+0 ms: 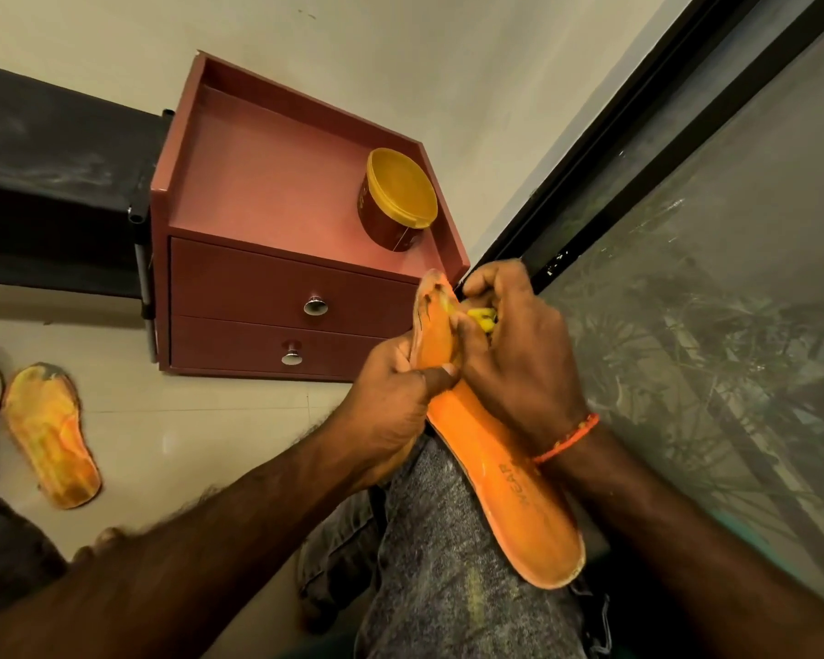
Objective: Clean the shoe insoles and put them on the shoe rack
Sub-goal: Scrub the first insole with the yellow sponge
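The left hand grips the long orange foam insole lying across the person's knee, while the right hand pinches a small yellow cloth against its toe. Cleaning looks underway; a second stained orange insole waits on the floor, and neither is on the rack yet.

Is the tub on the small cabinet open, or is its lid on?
Lid on: the yellow lid covers the tub top fully.

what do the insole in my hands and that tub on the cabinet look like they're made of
Insole: probably foam with a smooth, slightly glossy orange skin; it bends in the hands and catches light. Tub: likely plastic, with a shiny yellow snap lid and a dark red printed wall.
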